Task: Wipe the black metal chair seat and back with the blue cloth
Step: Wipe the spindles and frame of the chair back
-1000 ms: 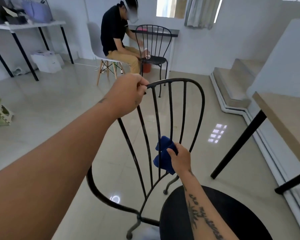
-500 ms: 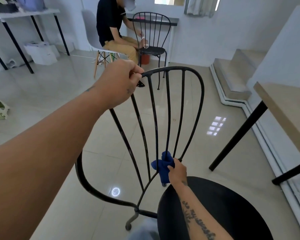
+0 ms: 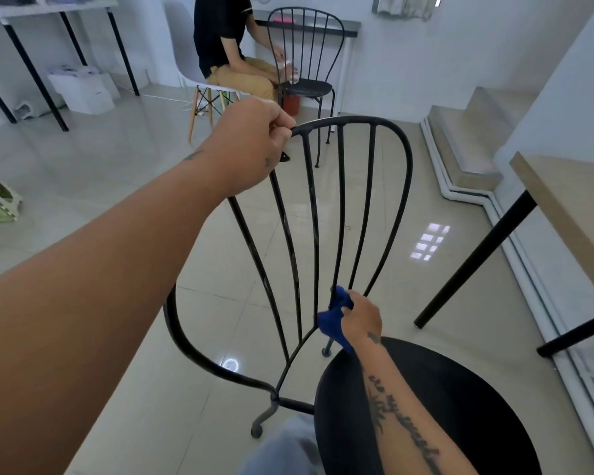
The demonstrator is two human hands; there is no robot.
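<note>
The black metal chair (image 3: 340, 214) is seen from above and behind the seat, with its curved spindle back standing up in the middle of the shot and the round black seat (image 3: 460, 389) down in the bottom right corner. The top rail of the back is gripped at its left end by the left hand (image 3: 251, 145), fingers curled tight round the bar, arm stretched across from the lower left. Lower down, where the spindles bunch together just above the seat, the blue cloth (image 3: 335, 318) is held scrunched up in the right hand (image 3: 362, 315) and pressed against the bottom of one of the middle spindles; the fist is closed on it, with the tattooed forearm lying over the seat. So both hands are clamped, well apart, one high and one low on the same chair back. A pale tiled floor (image 3: 134, 138) is visible through the spindles. Off to the right, a wooden-topped table (image 3: 570, 214) with black legs is cut off by the edge. At the far end, a second black chair (image 3: 306, 53) is being handled by a seated person (image 3: 227, 42) in a black top.
</note>
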